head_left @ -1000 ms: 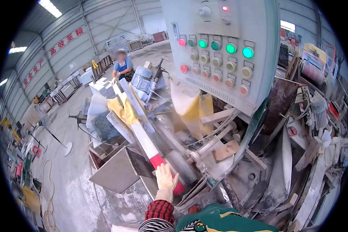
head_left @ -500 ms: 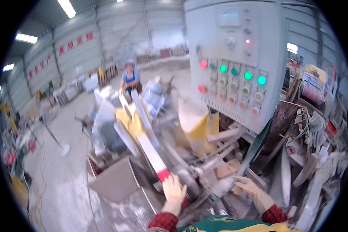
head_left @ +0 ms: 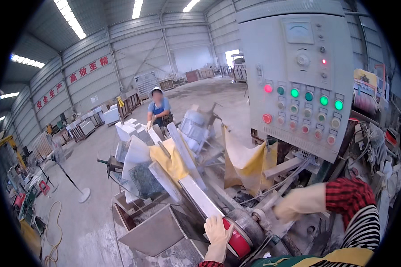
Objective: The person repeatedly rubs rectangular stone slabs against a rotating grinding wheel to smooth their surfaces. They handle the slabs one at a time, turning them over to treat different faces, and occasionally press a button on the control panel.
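- The left hand (head_left: 217, 231), gloved, lies flat against the near end of a long pale stone strip (head_left: 196, 196), fingers spread, not closed round it.
- The strip lies along the machine, just above a red roller (head_left: 237, 242).
- The right hand (head_left: 294, 205), gloved, rests on a metal shaft (head_left: 263, 209); its grip cannot be told.
- A grey control panel (head_left: 298, 80) stands behind.

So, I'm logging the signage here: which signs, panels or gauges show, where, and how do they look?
Wall sign: red characters on square white tiles, far left wall.
Second wall sign: the same style, lower left.
Control panel: grey box, upper right, red and green lamps.
Gauge: pale rectangular dial, panel top.
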Motion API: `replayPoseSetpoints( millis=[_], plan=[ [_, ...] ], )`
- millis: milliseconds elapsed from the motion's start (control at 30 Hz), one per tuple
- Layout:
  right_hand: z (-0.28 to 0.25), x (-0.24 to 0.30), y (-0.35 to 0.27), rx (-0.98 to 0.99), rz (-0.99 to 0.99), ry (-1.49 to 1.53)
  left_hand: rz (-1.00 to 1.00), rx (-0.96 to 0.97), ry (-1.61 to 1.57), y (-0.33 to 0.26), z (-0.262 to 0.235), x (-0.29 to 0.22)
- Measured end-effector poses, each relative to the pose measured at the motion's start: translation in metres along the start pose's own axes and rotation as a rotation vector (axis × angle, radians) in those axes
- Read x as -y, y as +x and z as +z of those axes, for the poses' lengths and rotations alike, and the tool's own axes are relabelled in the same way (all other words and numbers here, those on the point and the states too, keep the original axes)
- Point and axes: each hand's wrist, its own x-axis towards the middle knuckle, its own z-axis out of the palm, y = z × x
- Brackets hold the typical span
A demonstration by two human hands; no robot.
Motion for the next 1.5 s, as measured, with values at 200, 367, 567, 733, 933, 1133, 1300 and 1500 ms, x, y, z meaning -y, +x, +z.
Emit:
replayPoseSetpoints(
  millis=[200, 367, 567, 733, 933, 1133, 1300, 1500],
  plan=[
    [0.007, 0.022, -0.097, -1.058, 0.103, 0.559, 0.044, -0.054, 0.045, 0.055, 0.019, 0.017],
    [0.027, 0.063, -0.042, -1.118, 0.082, 0.473, -0.086, 0.053, 0.094, 0.069, 0.035, 0.006],
    [0.218, -0.019, 0.004, -0.536, 0.319, 0.408, -0.008, -0.045, 0.050, 0.065, 0.058, -0.005],
    [0.246, -0.025, 0.008, -0.782, 0.319, 0.714, -0.056, 0.079, 0.085, 0.065, 0.038, -0.006],
    [0.241, -0.035, 0.000, -0.851, 0.318, 0.613, -0.067, 0.087, 0.098, 0.062, 0.044, -0.010],
    [0.194, -0.016, -0.018, -0.862, -0.041, 1.369, -0.073, 0.067, 0.141, 0.061, 0.045, -0.012],
    [0.048, 0.048, -0.092, -1.190, -0.003, 1.304, 0.033, -0.037, 0.121, 0.059, 0.050, -0.035],
    [0.181, 0.048, -0.210, -1.905, -1.222, 1.555, -0.110, 0.159, 0.040, 0.053, 0.036, -0.020]
  ],
)
